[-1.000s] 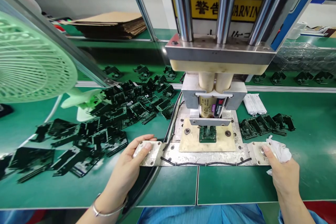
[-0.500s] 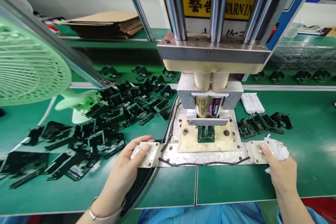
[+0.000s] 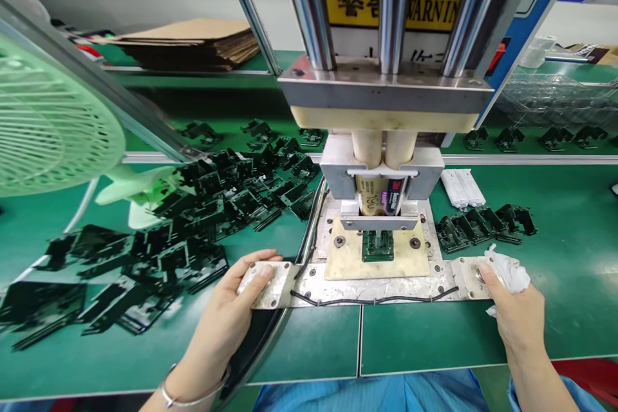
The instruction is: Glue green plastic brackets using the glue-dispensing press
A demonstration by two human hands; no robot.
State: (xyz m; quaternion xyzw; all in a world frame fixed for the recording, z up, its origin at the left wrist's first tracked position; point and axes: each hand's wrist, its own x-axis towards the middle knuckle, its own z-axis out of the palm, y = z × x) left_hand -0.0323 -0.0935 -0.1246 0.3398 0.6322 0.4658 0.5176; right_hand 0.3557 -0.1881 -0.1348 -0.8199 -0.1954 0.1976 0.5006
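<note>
My left hand (image 3: 224, 312) grips the left metal button plate (image 3: 275, 284) of a bench press, thumb on top and fingers behind it. On the other side my right hand (image 3: 520, 315) is closed at the right button plate (image 3: 470, 278), its thumb over the round button. A crumpled white tissue (image 3: 512, 275) is caught at that hand's fingers. Between my hands, the lowered press head (image 3: 383, 170) carries two printed battery-like cylinders (image 3: 380, 196). Beneath it a dark green part (image 3: 377, 247) sits on the cream pad (image 3: 338, 264), its middle partly hidden by the head.
Many dark folded plastic parts (image 3: 193, 225) lie piled on the left, beside a green fan (image 3: 53, 122). More dark parts (image 3: 476, 225) and white flat pieces (image 3: 462, 188) are to the right. Cables (image 3: 309, 232) run along the press's left side. Cardboard sheets (image 3: 193, 35) lie behind.
The view has shifted very slightly. Both hands keep their places on the button plates, and the press head stays down over the green part.
</note>
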